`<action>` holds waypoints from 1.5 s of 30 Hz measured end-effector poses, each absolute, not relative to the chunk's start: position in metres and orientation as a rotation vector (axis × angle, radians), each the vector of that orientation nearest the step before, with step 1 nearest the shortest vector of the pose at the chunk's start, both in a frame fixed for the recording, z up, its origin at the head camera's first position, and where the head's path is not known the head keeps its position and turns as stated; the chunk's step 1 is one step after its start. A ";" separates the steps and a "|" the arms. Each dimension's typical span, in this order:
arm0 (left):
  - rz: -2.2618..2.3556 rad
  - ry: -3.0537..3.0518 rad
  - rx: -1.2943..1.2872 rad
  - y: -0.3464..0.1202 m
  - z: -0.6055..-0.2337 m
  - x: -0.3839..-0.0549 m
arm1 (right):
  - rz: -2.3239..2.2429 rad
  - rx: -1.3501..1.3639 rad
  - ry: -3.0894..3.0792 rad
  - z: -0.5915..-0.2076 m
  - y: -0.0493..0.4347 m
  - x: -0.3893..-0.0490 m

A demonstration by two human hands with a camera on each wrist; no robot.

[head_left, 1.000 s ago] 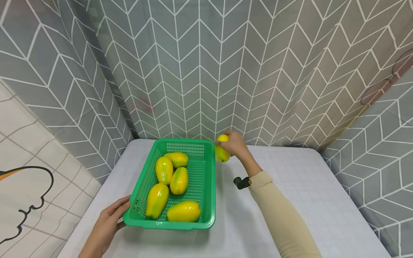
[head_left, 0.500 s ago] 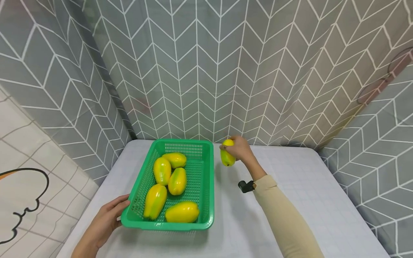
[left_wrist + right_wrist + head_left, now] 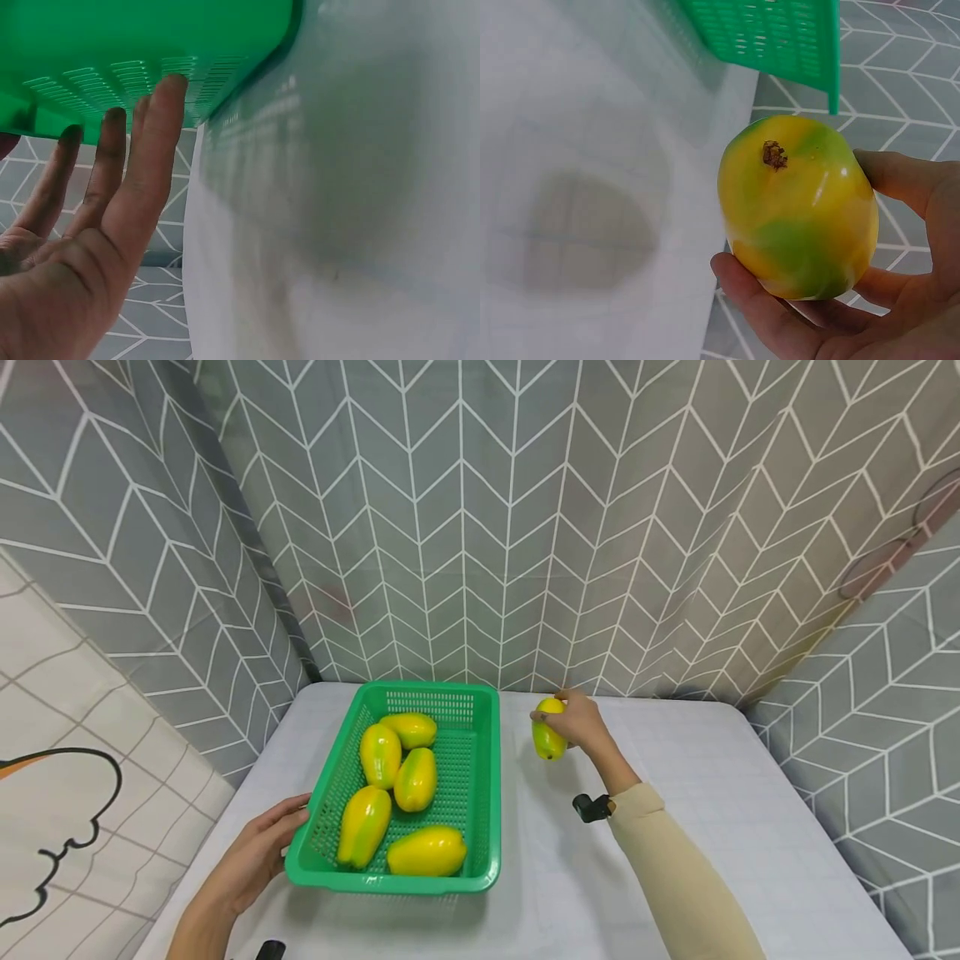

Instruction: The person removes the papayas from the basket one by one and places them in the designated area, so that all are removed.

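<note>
The right grip [image 3: 583, 720] grasps a yellow-green fruit [image 3: 549, 745], thumb on one side and fingers curled round the other. The fruit lies within the curve of the digits, on the palm's left side, its brown stem scar [image 3: 775, 155] at the end nearer the person. It is held clear of the bench [image 3: 750, 793], its shadow falling apart from it. To the left of this grip, near but not touching the fruit, stands a green basket [image 3: 493, 810] with five more fruits [image 3: 415, 781] in it. A small black device [image 3: 592, 808] sits at the wrist behind the grip. The left grip [image 3: 258, 852] is unclenched, fairly straight fingers touching the basket's outer wall just ahead of it.
</note>
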State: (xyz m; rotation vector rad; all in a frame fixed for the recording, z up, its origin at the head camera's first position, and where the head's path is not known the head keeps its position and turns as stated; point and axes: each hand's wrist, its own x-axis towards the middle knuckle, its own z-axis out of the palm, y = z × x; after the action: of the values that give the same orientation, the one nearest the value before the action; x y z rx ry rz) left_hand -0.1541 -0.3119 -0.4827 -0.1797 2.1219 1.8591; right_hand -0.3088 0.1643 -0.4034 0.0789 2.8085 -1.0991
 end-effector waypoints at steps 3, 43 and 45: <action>1.855 2.134 -0.180 -0.310 -0.483 -0.156 | -1.099 0.099 2.796 -0.408 0.168 -0.306; 1.954 2.172 -0.278 -0.299 -0.494 -0.156 | -1.092 0.089 2.800 -0.460 0.192 -0.295; 1.963 2.172 -0.277 -0.298 -0.494 -0.156 | -1.105 0.065 2.813 -0.464 0.192 -0.294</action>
State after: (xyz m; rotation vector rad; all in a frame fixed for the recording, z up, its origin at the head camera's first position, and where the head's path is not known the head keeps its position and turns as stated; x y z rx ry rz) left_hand -0.1555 -0.2983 -0.4942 -0.2771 2.1721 1.9633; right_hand -0.2943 0.1916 -0.4643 0.0646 2.8128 -1.1048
